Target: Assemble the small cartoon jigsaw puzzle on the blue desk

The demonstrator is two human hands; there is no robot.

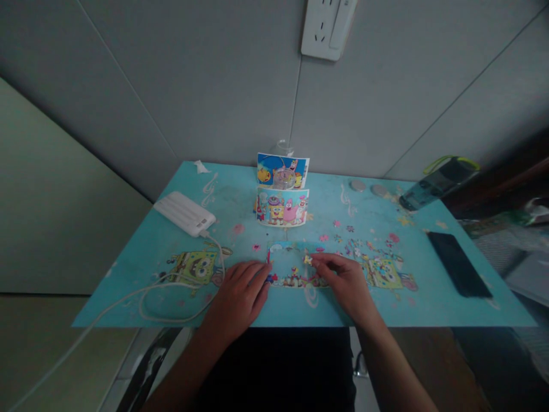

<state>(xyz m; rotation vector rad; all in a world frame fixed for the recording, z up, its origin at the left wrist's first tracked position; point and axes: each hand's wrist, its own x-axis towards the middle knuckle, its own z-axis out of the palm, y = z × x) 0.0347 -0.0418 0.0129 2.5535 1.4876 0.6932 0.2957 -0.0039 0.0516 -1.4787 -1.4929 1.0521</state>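
A partly assembled jigsaw puzzle [286,281] lies near the front of the table, its joined pieces forming a border around an open middle. My right hand [343,278] pinches a small puzzle piece [307,260] over the right part of this border. At the left edge of the puzzle, my left hand [243,290] rests flat with its fingers extended, holding nothing. Behind the puzzle stands a picture card [283,208] with cartoon characters. Loose pieces [352,247] are scattered to the right of my right hand.
On the blue table [274,312], a white power bank [184,213] with a cable [146,290] is at left. A phone [458,264] and a dark bottle [438,182] are at right. A second card [263,170] stands behind the first, near two round lids [357,185].
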